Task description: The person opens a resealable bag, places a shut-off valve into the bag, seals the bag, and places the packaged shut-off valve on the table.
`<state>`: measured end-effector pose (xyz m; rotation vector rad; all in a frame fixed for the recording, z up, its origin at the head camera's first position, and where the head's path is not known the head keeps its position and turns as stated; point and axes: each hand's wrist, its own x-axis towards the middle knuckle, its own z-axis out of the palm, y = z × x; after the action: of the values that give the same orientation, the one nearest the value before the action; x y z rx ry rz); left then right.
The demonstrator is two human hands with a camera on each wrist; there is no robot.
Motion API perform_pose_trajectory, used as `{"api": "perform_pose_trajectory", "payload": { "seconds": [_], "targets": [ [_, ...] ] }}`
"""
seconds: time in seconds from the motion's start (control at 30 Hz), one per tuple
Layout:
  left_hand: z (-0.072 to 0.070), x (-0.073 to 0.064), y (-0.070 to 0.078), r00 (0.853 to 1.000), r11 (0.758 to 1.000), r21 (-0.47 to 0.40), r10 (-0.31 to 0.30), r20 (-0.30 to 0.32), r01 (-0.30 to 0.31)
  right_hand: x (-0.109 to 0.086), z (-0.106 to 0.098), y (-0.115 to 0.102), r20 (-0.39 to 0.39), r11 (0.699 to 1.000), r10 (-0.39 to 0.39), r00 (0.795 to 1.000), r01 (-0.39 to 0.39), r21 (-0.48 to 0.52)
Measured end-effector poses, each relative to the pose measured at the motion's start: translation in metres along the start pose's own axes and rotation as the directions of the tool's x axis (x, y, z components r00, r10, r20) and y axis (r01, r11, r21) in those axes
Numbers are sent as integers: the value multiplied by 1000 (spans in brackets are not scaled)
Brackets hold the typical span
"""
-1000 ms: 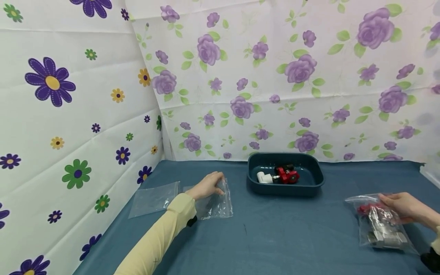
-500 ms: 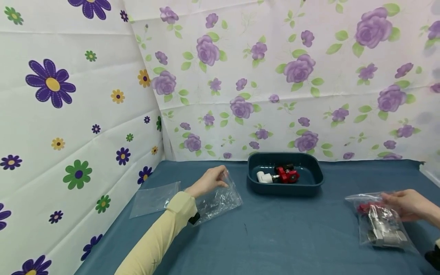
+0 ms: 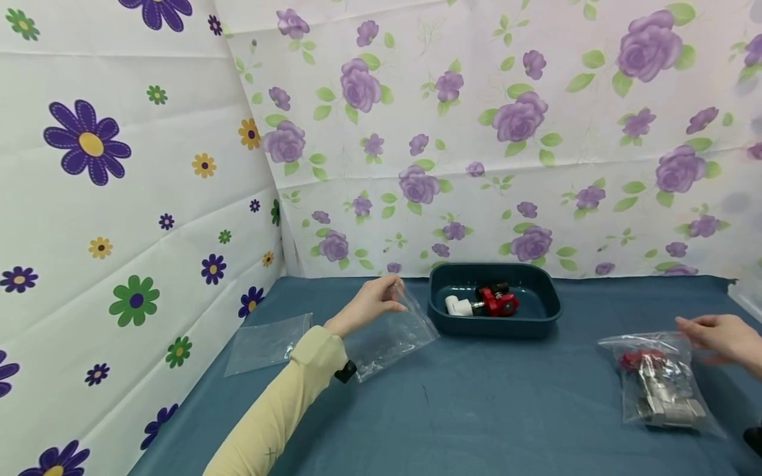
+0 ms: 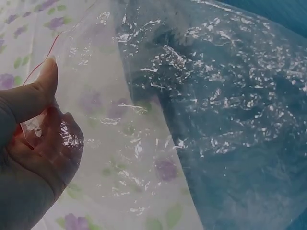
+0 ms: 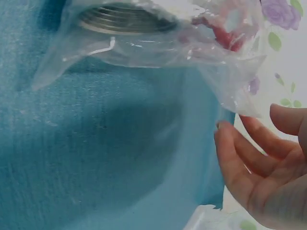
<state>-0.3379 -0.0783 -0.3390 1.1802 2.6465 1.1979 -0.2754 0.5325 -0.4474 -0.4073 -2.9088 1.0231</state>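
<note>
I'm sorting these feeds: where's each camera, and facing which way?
Head: worn on the head, facing forward and down over the blue table; left hand, left sleeve, right hand show.
Left wrist: worn there, facing the clear zip bag the left hand pinches; that hand shows.
Right wrist: worn there, facing the bagged red-handled valve; the right hand shows.
Shared: head and right wrist show that valve.
</note>
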Motion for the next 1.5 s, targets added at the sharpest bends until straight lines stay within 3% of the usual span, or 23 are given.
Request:
{"api": "perform_pose_trajectory", "payload": {
  "seconds": [0.1,0.17,0.23,0.33,0.5,0.63,0.77,0.87,1.07,1.5],
  "targets": [
    [3,4,5,1000,999,-26,22,2,-22,25,3,26,-111,994,-28,993,16,-105],
    [6,7,10,999,998,-38,45,4,-45,36,2,32,-168,989,-57,984,33,-145],
    [9,11,16,998,997,-45,70,4,-70,39,3,29,-227,979,-115,967,72,-190],
    [13,16,25,996,994,-64,89,-2,-89,29,3,4,-251,969,-190,949,141,-204],
    [18,20,42,993,989,-95,111,-27,-114,5,2,-48,-224,958,-253,941,211,-195],
    [21,19,64,990,982,-127,136,-34,-139,13,10,-58,-237,946,-299,924,254,-202],
    [31,28,58,985,975,-150,154,-80,-164,-24,5,-112,-191,931,-351,917,321,-172],
    [40,35,52,981,968,-183,151,-125,-172,-67,-3,-165,-124,917,-394,911,379,-123],
    [52,40,59,972,957,-229,133,-195,-177,-86,2,-202,-52,894,-448,893,444,-62],
    [76,44,80,967,945,-284,96,-237,-163,-103,20,-249,-12,837,-545,838,545,47]
  ]
}}
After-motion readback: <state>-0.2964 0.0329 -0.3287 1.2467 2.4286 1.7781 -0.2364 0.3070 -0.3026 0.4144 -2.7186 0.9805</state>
